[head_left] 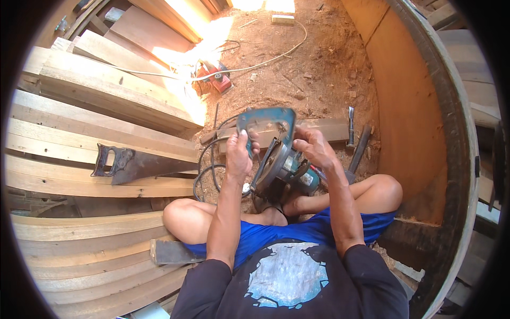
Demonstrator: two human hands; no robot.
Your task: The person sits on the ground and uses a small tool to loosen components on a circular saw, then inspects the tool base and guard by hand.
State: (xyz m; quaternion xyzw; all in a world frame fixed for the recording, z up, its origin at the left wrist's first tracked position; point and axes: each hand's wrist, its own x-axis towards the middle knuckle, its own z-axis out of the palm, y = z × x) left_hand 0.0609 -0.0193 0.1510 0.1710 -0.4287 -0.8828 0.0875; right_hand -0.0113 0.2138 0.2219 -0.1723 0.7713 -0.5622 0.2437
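Observation:
A teal circular saw (303, 179) is held upright and tilted over my crossed legs, its loop handle pointing away from me and its round blade guard in the middle. My left hand (240, 155) is closed around the left side of the teal loop handle (267, 114). On the right side, my right hand (315, 148) has its fingers bent against the saw where the handle meets the body. Its fingertips are partly hidden by the saw. A dark power cord (197, 175) coils beside the saw on the left.
Stacked planks (106, 111) fill the left, with a handsaw (139, 164) lying on them. A red power tool (216, 78) with a pale cord sits ahead on sawdust. A chisel (350, 126) and a hammer (359, 153) lie at right, near a curved wooden panel (411, 106).

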